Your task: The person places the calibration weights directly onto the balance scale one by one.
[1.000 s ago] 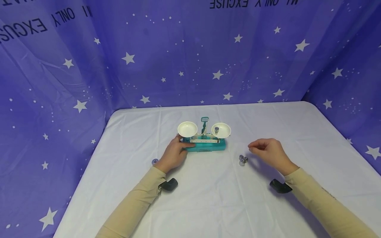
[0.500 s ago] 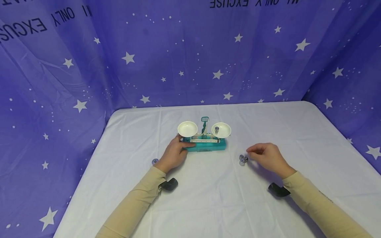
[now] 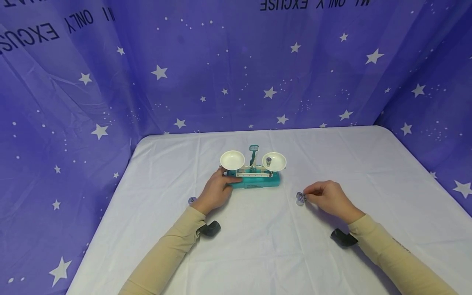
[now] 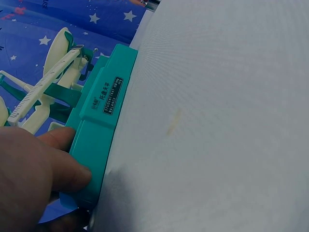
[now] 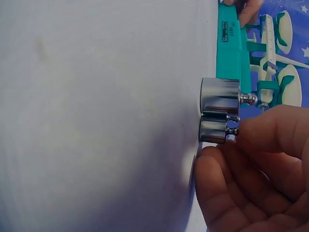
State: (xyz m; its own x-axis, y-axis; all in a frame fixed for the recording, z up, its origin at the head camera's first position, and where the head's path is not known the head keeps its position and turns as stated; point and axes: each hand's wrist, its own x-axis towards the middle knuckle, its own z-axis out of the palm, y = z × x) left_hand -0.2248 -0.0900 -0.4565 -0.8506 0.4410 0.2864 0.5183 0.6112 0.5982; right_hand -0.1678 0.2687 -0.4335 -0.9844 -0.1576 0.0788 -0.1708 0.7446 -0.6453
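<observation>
A teal balance scale [image 3: 258, 181] with two white pans stands mid-table. At its left end my left hand [image 3: 215, 191] grips the base, thumb on the front face in the left wrist view. One metal weight [image 3: 268, 162] sits in the right pan; the left pan [image 3: 232, 160] holds nothing. To the right of the scale, my right hand [image 3: 328, 198] pinches the knob of a smaller weight [image 5: 213, 131] between thumb and forefinger, the forefinger tip mostly hidden. That weight stands on the table beside a larger cylindrical weight [image 5: 219, 95]; another knob shows between them.
A further weight [image 3: 192, 200] lies left of my left wrist, partly hidden. White cloth covers the table [image 3: 250, 254]. A purple curtain [image 3: 221, 61] with white stars hangs behind and at both sides.
My right hand has come down and left from beside the weights until its fingertips meet the small one. My left hand and the scale have stayed put.
</observation>
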